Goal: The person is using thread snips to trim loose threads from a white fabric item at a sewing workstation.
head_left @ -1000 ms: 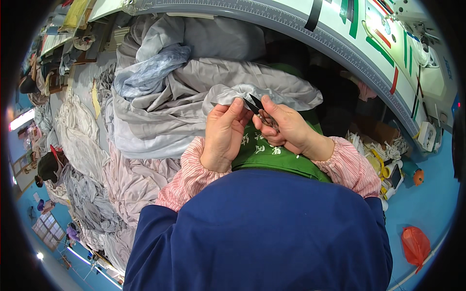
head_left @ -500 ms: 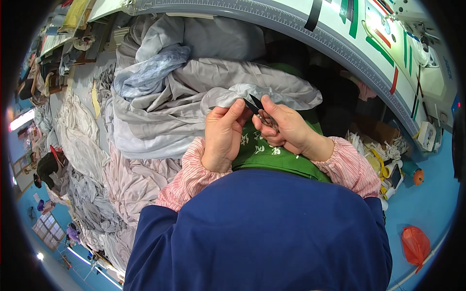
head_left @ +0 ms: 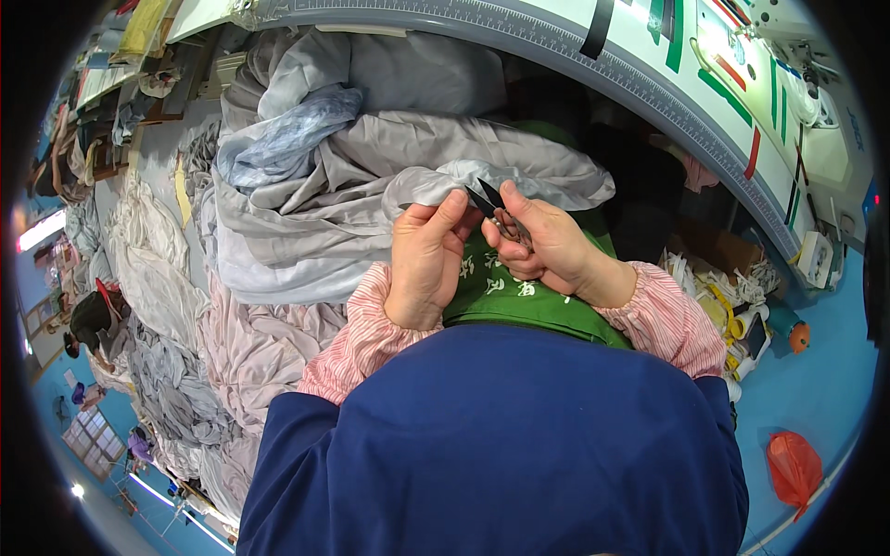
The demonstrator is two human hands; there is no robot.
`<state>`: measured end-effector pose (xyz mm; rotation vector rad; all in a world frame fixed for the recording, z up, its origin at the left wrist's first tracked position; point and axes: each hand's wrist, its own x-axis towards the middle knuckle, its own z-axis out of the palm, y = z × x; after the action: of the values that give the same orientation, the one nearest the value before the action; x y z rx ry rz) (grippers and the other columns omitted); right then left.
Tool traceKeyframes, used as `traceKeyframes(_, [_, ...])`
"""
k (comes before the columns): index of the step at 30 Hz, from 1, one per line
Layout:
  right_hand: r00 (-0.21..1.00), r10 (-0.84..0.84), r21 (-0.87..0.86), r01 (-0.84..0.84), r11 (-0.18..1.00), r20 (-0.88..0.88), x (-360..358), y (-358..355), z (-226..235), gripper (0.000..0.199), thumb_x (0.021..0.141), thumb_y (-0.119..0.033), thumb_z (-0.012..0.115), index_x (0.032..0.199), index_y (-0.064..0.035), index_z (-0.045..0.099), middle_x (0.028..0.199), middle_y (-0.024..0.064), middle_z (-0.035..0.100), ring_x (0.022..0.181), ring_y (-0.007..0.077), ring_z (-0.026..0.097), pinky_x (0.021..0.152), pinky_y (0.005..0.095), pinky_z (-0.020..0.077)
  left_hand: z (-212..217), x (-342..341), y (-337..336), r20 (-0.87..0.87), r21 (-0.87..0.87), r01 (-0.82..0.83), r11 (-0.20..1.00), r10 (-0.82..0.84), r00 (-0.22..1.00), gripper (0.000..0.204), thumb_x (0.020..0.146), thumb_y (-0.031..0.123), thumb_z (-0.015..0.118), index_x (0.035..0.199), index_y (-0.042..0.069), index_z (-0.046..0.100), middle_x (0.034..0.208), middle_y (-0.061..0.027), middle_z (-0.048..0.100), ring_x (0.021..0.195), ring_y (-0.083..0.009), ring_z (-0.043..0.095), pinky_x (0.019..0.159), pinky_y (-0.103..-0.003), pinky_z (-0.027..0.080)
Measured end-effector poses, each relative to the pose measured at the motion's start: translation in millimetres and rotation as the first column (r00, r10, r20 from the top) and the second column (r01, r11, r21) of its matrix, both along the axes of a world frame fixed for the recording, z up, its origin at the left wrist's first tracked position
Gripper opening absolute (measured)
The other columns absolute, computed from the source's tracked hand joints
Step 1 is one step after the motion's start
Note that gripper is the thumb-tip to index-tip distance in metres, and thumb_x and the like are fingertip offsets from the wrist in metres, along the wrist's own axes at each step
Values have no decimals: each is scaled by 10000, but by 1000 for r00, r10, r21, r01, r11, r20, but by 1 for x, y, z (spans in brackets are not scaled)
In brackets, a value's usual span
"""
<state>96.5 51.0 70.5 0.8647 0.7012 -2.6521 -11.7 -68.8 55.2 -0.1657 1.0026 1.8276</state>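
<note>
My right hand (head_left: 565, 246) is closed around a pair of thread snips (head_left: 487, 202) with two dark pointed blades. The blades stand apart, tips pointing up and to the left. Close beside the tips, my left hand (head_left: 422, 264) is closed, thumb pressed against the fingers; what it pinches, if anything, is hidden. Just beyond both hands lies a thick bundle of light grey fabric (head_left: 371, 246), its rolled end (head_left: 422, 185) near the left fingertips. Under the hands shows a green cloth (head_left: 482, 301) with white characters on my lap.
A white sewing table with a ruler-marked edge (head_left: 519, 28) curves across the top, holding a sewing machine (head_left: 834, 130) at right. Heaps of pale pink fabric (head_left: 260, 352) and grey fabric (head_left: 176, 380) lie at left. A red plastic bag (head_left: 794, 473) sits at lower right.
</note>
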Motion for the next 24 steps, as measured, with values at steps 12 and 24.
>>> traceKeyframes(12, [997, -8, -215, -10, 976, -81, 1, 3, -5, 570, 910, -574, 271, 729, -86, 504, 479, -70, 313, 360, 33, 205, 356, 183, 189, -3, 3, -2, 18, 20, 33, 999, -33, 999, 78, 859, 73, 574, 915, 36, 616, 889, -50, 628, 784, -141, 591, 725, -261, 458])
traceKeyframes(24, [1000, 9, -164, -12, 986, -19, 2, -1, -6, 552, 912, -550, 318, 751, -64, 524, 494, -58, 342, 365, 32, 216, 344, 182, 187, 0, 3, -1, -2, 1, -21, 1000, 21, 1000, 76, 858, 76, 578, 907, 39, 623, 897, -45, 627, 787, -125, 578, 698, -253, 457])
